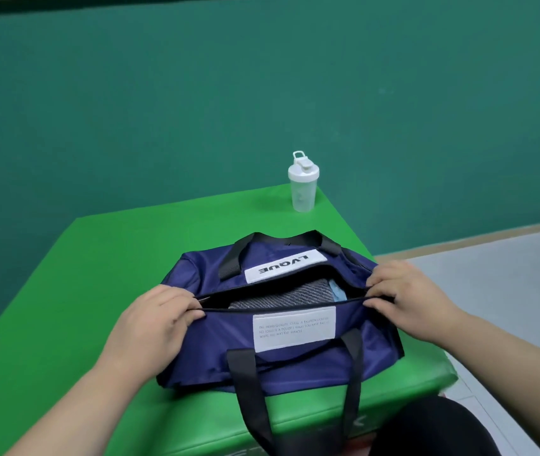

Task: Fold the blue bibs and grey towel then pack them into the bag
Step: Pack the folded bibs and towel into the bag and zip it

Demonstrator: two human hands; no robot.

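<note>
Your left hand (153, 320) and right hand (406, 301) pinch the zip ends of the open bag (216, 340) between their fingers (186, 306); its label (283, 265) reads "LVQUE". A white bottle (303, 184) stands behind.

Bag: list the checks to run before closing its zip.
1. Grey towel inside the bag: ok, it lies in the opening.
2. Blue bibs inside: cannot tell in full; only a light blue bit shows beside the towel.
3. Cloth clear of the zip edges: ok, nothing hangs over them.
4. Left hand pinches the opening's left end: ok.
5. Right hand pinches the right end: ok.
6. Zip slider found: cannot tell, none plainly shows.
</note>
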